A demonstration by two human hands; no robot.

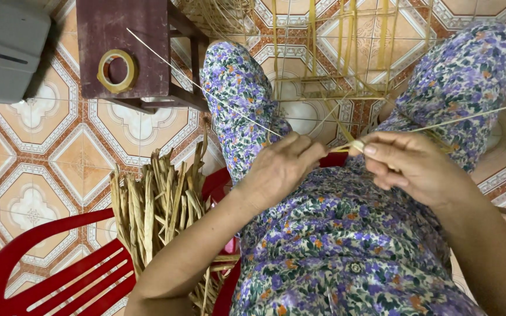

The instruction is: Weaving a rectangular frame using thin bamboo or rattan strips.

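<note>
Tiled floor (pixel 42 152) open leftward; left hand (pixel 279 167), right hand (pixel 411 167) both pinch, seemingly, one straw strip (pixel 355 145).

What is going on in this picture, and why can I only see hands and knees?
The camera sits on a person's head and looks down, so you see only their lap, knees and two bare hands. There is no machine here. The left hand and the right hand meet in the middle and pinch thin pale straw strips. Long strips stick out to both sides. Beyond the knees stands an open frame made of the same kind of strips. Beside the person, a bundle of dried leaves rests on a red plastic chair. On the patterned tile floor stands a dark wooden stool with a roll of tape on it.
</note>
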